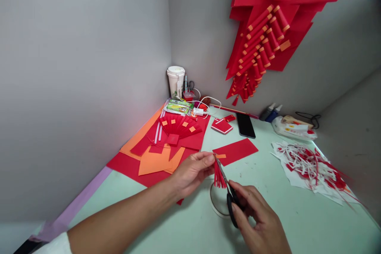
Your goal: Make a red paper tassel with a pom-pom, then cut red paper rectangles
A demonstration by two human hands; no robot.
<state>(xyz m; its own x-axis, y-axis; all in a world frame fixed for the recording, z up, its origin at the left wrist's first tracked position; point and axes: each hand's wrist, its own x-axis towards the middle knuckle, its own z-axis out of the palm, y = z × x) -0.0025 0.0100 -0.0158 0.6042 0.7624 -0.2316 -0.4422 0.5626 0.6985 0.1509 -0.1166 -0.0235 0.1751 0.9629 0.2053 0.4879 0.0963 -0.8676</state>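
Observation:
My left hand (192,172) pinches a small red paper strip (219,175) cut into a fringe, with an orange tab at its top. My right hand (257,216) grips black-handled scissors (228,190), whose blades reach up into the fringe. Both hands hover over the pale green table (184,222). A roll of clear tape (216,202) lies under the scissors. A red paper rectangle (236,151) rests just beyond the fringe.
Red and orange paper sheets (162,149) pile at the left by the wall. A black phone (245,125), glue bottles (270,113), a white cup (176,80) and paper scraps (311,166) sit further back. Red paper firecrackers (262,47) hang on the wall.

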